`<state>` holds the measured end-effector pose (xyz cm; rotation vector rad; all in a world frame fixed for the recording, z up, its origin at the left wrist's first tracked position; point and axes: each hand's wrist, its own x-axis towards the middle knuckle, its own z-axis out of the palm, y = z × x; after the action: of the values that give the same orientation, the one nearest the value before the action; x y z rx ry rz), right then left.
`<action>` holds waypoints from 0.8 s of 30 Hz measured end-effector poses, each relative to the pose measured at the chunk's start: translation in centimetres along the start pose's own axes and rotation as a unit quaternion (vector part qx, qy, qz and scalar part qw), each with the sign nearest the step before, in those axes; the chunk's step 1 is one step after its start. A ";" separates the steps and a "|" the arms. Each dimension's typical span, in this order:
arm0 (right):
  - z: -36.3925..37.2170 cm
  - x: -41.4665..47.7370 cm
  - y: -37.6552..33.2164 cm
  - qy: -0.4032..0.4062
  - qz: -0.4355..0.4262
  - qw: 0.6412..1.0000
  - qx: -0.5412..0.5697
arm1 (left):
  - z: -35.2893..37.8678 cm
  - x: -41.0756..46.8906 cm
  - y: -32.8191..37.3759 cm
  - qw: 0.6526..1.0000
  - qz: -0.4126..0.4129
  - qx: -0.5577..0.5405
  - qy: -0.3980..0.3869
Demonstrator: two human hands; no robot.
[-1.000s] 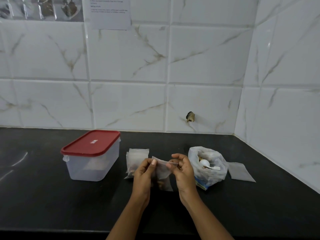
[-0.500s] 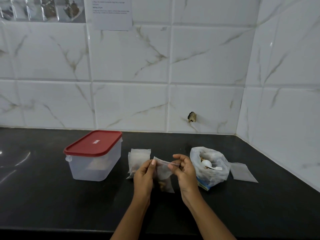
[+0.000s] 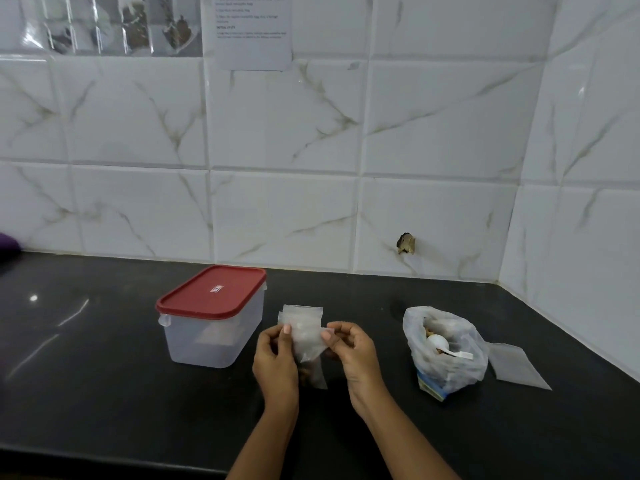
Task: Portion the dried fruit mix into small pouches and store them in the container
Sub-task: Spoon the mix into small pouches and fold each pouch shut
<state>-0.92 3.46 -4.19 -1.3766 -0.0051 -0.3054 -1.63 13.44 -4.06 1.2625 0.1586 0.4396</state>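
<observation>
Pinching a small clear pouch (image 3: 309,345) from both sides, the two hands hold it just above the black tabletop (image 3: 104,393), near the front edge. Left hand (image 3: 277,358) grasps the pouch's upper left edge between thumb and forefinger, other fingers curled in. Right hand (image 3: 355,353) pinches the upper right edge the same way. The pouch hangs between them a bit crumpled, with a few brown pieces of fruit showing at its lower end. I cannot tell whether its top is sealed.

Just behind the held pouch sits another clear pouch or a small stack of them (image 3: 302,311) on the tabletop; the count is unclear as the held one overlaps it.

Container (image 3: 214,337) – translucent plastic, rectangular – stands to the left of the hands, close by but not touching them. Its red lid (image 3: 212,293) is on; something pale shows through the wall, too blurred to name.

To the right, well apart from the hands, the open bag of dried fruit mix (image 3: 448,358) stands with its mouth up. A white spoon (image 3: 440,344) lies inside it, bowl to the left, handle to the right. Touching the bag's right side, one flat empty pouch (image 3: 516,366) lies on the tabletop.

Behind is a white marbled tile wall (image 3: 311,133) with a printed paper sheet (image 3: 252,31) and a strip of photos (image 3: 104,24) stuck up top, plus a chipped hole (image 3: 406,243) low down.
</observation>
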 end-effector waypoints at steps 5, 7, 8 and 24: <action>1.1 0.2 0.5 0.007 0.065 0.998 0.015 | -0.5 0.7 -0.2 0.999 -0.032 -0.016 0.001; 1.2 0.1 0.3 0.001 0.070 0.997 0.033 | -0.6 0.7 -0.2 0.999 -0.036 -0.029 -0.008; 1.2 0.1 0.2 0.002 0.066 0.997 0.033 | -0.6 0.6 -0.2 0.999 -0.040 -0.032 -0.013; 1.8 -0.8 0.0 -0.039 0.061 0.996 0.042 | -0.5 0.7 0.0 0.999 -0.047 -0.002 -0.025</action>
<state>-1.41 5.35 -3.94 -1.2984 0.0013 -0.1470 -1.20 14.14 -4.17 1.2565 0.1739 0.3270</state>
